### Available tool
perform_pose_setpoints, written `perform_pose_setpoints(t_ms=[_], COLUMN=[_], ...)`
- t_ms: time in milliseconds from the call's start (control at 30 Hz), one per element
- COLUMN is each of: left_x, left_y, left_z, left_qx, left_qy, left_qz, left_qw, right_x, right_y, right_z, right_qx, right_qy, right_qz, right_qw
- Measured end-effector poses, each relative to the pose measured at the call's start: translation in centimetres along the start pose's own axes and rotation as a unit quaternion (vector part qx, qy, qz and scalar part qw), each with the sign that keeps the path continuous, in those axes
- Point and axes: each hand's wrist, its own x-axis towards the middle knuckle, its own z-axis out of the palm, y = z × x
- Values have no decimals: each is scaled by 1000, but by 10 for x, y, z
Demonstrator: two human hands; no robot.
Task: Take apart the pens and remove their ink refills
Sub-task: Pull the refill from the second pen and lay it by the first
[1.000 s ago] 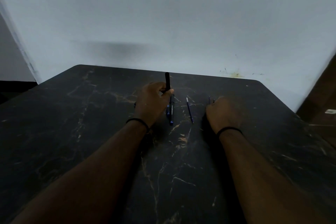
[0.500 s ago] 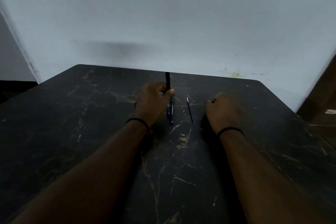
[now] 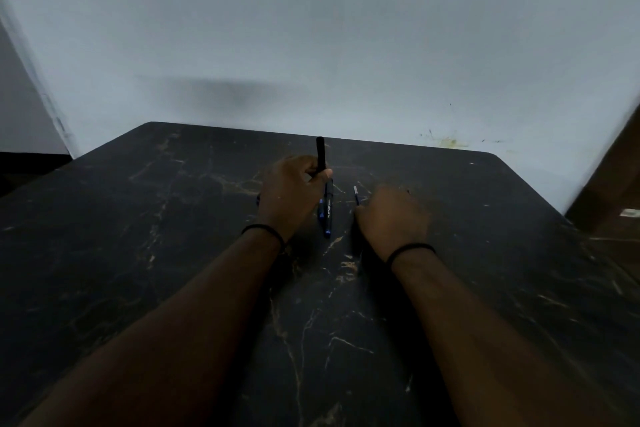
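Dark marbled table [image 3: 173, 253] against a pale wall.
Your left hand [image 3: 294, 191] grips a black pen barrel [image 3: 320, 152] upright; your right hand [image 3: 393, 215] covers the refill [image 3: 356, 193], grasp unclear; another pen [image 3: 328, 210] lies between.

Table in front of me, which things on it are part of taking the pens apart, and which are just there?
Part of the job:
black pen barrel gripped upright in the left hand
black and blue pen lying on the table
thin refill by the right hand

Just there:
wrist bands
stained wall
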Motion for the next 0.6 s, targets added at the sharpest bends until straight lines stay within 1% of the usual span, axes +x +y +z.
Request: perform_pose_setpoints(t_ms=[200, 300, 367, 433, 500, 600], left_x=[1, 0, 0, 1, 1, 0], left_y=[-1, 0, 1, 1, 0, -1], left_z=[1, 0, -1, -1, -1, -1], left_qx=[-8, 7, 10, 13, 15, 18], left_qy=[-14, -2, 2, -1, -1, -1], left_qz=[-14, 1, 4, 3, 4, 8], left_qw=[1000, 1000, 1000, 1000, 1000, 1000], right_x=[1, -1, 1, 4, 4, 0], right_y=[-1, -2, -5, -7, -10, -12], right_z=[-3, -2, -1, 0, 0, -1], right_qx=[3, -9, 9, 60, 126, 206], right_qy=[-20, -30, -22, 13, 68, 168], right_qz=[0, -5, -8, -6, -21, -75], right_qw=[1000, 1000, 1000, 998, 989, 961])
